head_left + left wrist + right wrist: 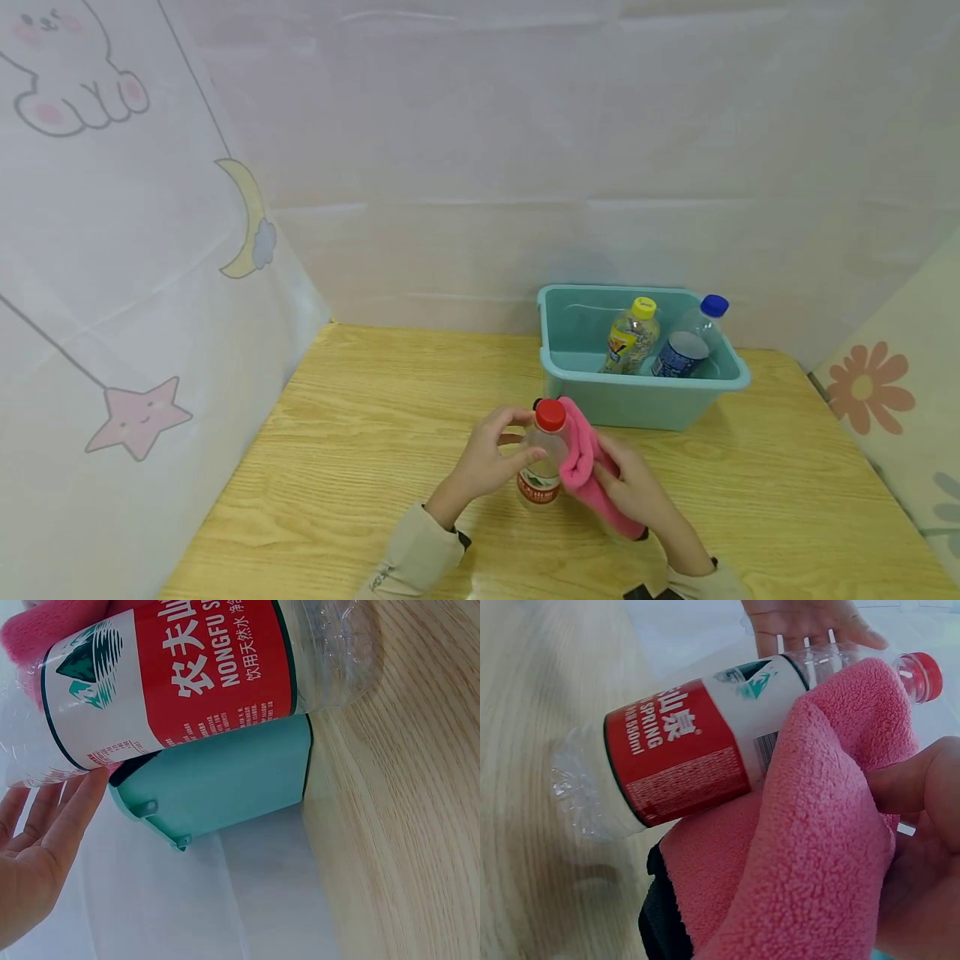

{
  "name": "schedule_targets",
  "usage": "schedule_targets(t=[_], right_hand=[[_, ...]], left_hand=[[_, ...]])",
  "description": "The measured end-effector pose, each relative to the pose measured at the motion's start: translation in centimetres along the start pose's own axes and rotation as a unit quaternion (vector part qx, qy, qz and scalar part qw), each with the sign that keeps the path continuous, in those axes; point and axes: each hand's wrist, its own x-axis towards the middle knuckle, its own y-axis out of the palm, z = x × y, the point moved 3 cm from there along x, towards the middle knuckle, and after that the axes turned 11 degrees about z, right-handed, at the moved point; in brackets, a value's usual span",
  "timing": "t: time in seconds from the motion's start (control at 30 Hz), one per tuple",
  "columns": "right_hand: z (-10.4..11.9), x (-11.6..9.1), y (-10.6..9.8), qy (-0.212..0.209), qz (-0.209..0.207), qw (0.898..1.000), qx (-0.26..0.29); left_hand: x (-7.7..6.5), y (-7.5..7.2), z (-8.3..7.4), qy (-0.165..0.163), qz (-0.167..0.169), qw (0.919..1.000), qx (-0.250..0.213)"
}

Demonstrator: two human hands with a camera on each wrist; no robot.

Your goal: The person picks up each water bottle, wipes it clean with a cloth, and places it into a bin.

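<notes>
A clear plastic water bottle (538, 485) with a red cap and a red-and-white label stands upright on the wooden table. My left hand (486, 457) holds its upper part from the left, thumb in front and fingers behind. In the left wrist view, the fingers of that hand (45, 844) meet the bottle just above the label. On the other side, my right hand (636, 490) grips a folded pink fleecy cloth (810, 825) with a dark edge. The cloth lies against the bottle's side below the cap and covers part of the label in the right wrist view.
Behind the bottle sits a teal plastic bin (626, 404). Inside it lean a yellow-capped bottle (632, 340) and a blue-capped bottle (688, 343). Printed white sheeting (450, 167) hangs around the wooden table (360, 433).
</notes>
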Motion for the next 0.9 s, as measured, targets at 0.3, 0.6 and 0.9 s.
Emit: schedule_targets(t=[0.3,0.6,0.9], right_hand=[[-1.3,-0.2,1.2,0.024,0.03,0.999,0.019],[-2.1,-0.3,2.2,0.056,0.034,0.997,0.032],[-2.8,-0.5,2.9,0.09,0.054,0.994,0.04]], left_hand=[[0.0,0.1,0.3,-0.019,0.001,0.9998,-0.01],[-0.1,-0.2,-2.2,-0.024,0.005,0.9996,-0.016],[-0.2,-0.4,-3.1,-0.021,-0.001,0.9997,-0.007]])
